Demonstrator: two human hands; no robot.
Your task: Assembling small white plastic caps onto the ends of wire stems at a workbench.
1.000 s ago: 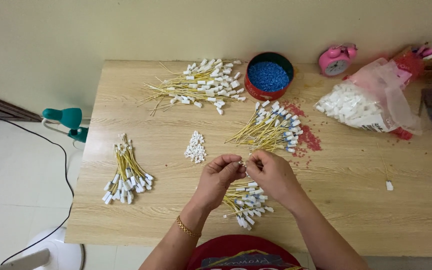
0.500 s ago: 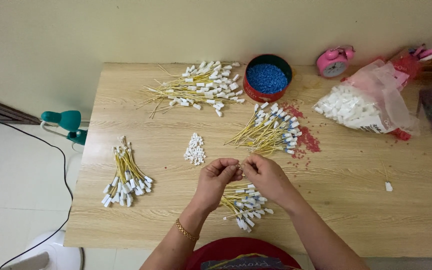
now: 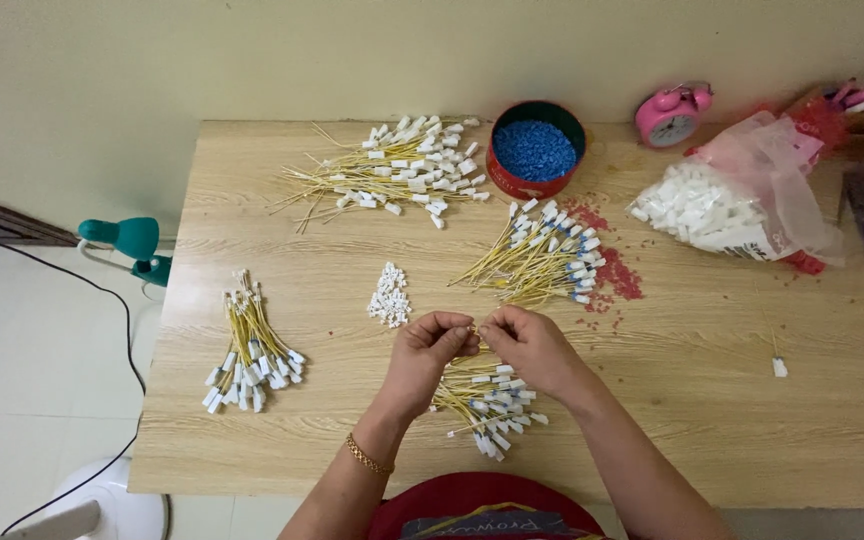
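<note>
My left hand (image 3: 430, 352) and my right hand (image 3: 527, 347) meet fingertip to fingertip over the wooden table (image 3: 332, 440), pinching a thin yellow wire with a small white connector between them. Directly below the hands lies a bundle of yellow wires with white connectors (image 3: 487, 405). A small heap of loose white connectors (image 3: 389, 296) sits just left of and beyond my left hand. The part held between the fingers is mostly hidden by them.
Other wire bundles lie at the left (image 3: 249, 345), the far middle (image 3: 392, 172) and the centre right (image 3: 542, 258). A red tin of blue beads (image 3: 537, 150), a pink alarm clock (image 3: 671, 113), a plastic bag of white parts (image 3: 727, 205) and a green lamp (image 3: 132, 245) are around.
Both hands stay together over the near bundle, with only small finger movements. The piles on the table have not moved.
</note>
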